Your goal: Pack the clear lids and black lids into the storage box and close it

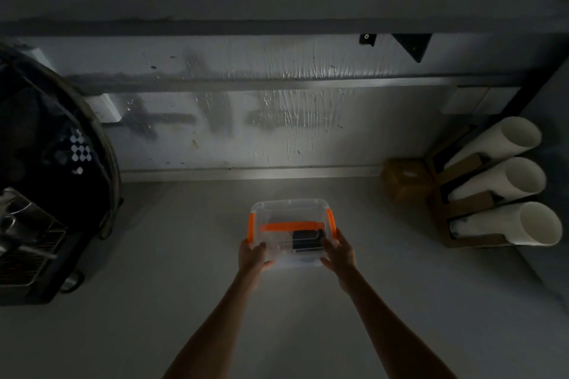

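Figure: a dim view down onto a grey surface [184, 255]. At the frame's centre stands the box [291, 209], clear-walled, with its cover on, an orange handle [289, 227] across the top and an orange latch [251, 226] on each short side. Through the cover we see black lids [308, 240] stacked in the right half; the clear lids cannot be told apart from the clear walls. Both arms reach up from the bottom of the frame. The left hand [251, 257] holds the near left corner of the box, its grip closed on that corner with the thumb on top; the right hand [338, 252] is clamped likewise on the near right corner. At the left edge sits a dark fan [46, 163]; at the right edge, three white tubes [505, 184] lie in a cardboard rack, with a small carton [403, 178] beside them.

We judge the packing done and the closing nearly so. Whether the latches are fully snapped down we cannot tell. The risks from here:
- a cover seated unevenly, leaving one latch unhooked
- pressure on the near edge alone, tipping the far edge up
- a push that slides the box across the smooth surface
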### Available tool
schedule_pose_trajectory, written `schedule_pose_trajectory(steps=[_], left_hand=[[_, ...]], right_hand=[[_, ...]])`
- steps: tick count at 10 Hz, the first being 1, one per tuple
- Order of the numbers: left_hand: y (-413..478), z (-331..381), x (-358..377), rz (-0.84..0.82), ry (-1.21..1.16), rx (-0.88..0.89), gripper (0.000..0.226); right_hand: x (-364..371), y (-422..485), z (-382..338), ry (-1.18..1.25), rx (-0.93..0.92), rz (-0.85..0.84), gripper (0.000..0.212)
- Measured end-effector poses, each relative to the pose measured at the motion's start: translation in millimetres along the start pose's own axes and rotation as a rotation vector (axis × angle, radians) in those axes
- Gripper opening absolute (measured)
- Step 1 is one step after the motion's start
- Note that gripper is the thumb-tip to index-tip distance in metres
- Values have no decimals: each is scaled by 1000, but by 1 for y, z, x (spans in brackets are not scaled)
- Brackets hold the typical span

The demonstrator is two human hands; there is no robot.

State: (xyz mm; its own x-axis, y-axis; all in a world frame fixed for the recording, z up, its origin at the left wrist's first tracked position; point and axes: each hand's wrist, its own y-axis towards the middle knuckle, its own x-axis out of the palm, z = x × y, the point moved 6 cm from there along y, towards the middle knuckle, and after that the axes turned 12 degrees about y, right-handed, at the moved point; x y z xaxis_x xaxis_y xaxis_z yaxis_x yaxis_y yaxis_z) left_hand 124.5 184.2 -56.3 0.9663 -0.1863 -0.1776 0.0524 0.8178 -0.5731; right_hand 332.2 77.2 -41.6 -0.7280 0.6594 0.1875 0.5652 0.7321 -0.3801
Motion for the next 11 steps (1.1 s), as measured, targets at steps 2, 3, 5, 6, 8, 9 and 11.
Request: schedule_pose_trajectory(steps=[2,3,5,6,8,9,11], left_hand=[[69,47,21,46,39,15,40],[106,69,28,15,62,12,42],[157,98,39,22,89,39,62],[173,107,43,20,76,50,64],[180,112,52,89,76,24,63],[179,114,51,188,84,20,55],[169,122,55,29,-167,-11,61]], right_hand=[[27,69,-25,41,-22,-17,42],[39,103,-32,97,-15,-10,45],[60,157,-47,164,14,-11,42],[67,177,-49,202,4,-36,29],[67,189,-45,173,-35,5,23],[72,188,-52,145,-9,-64,34],[73,182,-55,24,-51,-40,45]])
